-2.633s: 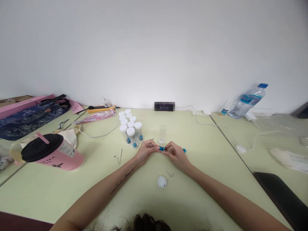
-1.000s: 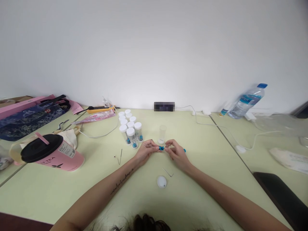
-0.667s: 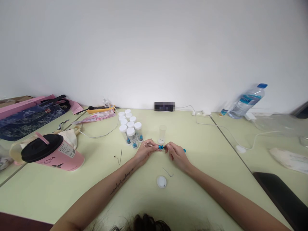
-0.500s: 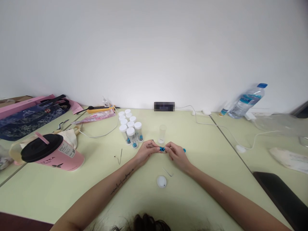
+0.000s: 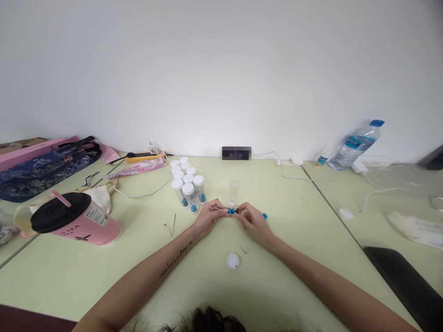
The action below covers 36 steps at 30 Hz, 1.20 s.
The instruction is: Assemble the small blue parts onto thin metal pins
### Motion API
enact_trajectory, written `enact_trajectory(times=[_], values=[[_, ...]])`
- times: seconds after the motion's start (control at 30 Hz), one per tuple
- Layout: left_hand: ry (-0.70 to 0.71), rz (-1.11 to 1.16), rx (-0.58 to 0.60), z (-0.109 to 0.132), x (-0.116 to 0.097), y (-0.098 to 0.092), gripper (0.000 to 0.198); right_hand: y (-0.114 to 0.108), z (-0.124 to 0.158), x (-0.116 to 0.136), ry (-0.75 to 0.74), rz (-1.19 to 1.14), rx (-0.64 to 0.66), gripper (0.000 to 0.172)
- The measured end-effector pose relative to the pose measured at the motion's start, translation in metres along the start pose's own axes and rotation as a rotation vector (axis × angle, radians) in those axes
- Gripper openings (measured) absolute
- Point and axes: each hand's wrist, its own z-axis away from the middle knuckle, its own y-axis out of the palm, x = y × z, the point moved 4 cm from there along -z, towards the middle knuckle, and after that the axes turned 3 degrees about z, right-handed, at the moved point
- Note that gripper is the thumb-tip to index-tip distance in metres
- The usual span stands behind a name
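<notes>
My left hand [image 5: 206, 217] is closed on a small shiny blue part [image 5: 231, 210], with thin metal rods [image 5: 212, 206] sticking out to the left over its fingers. At the right end of that part, the fingertips of my right hand [image 5: 254, 221] are pinched together; a tiny dark bit shows there, too small to name. Just right of my right hand, another blue piece [image 5: 265, 216] lies partly hidden. Behind the hands stands a clear uncapped vial [image 5: 233, 192]. Nearer me lie a white round cap [image 5: 232, 261] and an L-shaped hex key [image 5: 241, 247].
Several white-capped vials [image 5: 188, 189] with blue parts inside stand left of my hands. A bent metal rod [image 5: 173, 225] lies in front of them. Farther left is a pink cup [image 5: 86, 221]; at right are a water bottle [image 5: 356, 146] and a black flat object [image 5: 401, 276].
Both hands have risen slightly, and the blue part moved a little up and left. The right fingertips have shifted at its right end, where a small dark bit now shows.
</notes>
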Motion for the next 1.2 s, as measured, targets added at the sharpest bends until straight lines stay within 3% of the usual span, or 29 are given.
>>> enact_trajectory(times=[0.17, 0.33, 0.53, 0.67, 0.83, 0.93, 1.03, 1.2], values=[[-0.014, -0.002, 0.019, 0.000, 0.000, 0.001, 0.021, 0.000, 0.000, 0.002, -0.010, 0.002, 0.014, 0.021], [-0.038, -0.020, 0.046, 0.000, 0.002, 0.002, 0.023, 0.001, 0.000, 0.004, -0.033, 0.012, 0.080, 0.044], [-0.027, -0.010, 0.026, 0.000, 0.001, -0.001, 0.020, 0.001, 0.000, -0.004, -0.027, 0.040, -0.019, 0.020], [-0.034, -0.009, 0.034, 0.000, 0.001, -0.001, 0.020, 0.002, 0.000, -0.006, -0.027, 0.036, -0.029, 0.018], [-0.050, -0.018, 0.060, 0.001, 0.001, 0.001, 0.019, 0.002, 0.000, 0.000, -0.036, 0.016, 0.075, 0.040], [-0.048, -0.017, 0.071, 0.001, 0.001, 0.002, 0.019, 0.001, 0.000, 0.001, -0.034, 0.007, 0.089, 0.044], [-0.040, -0.012, 0.073, 0.000, 0.001, 0.002, 0.019, 0.001, 0.000, -0.001, -0.029, 0.004, 0.066, 0.040], [-0.026, -0.005, 0.060, 0.000, 0.002, 0.000, 0.017, 0.003, 0.000, -0.008, -0.008, -0.007, 0.012, 0.018]])
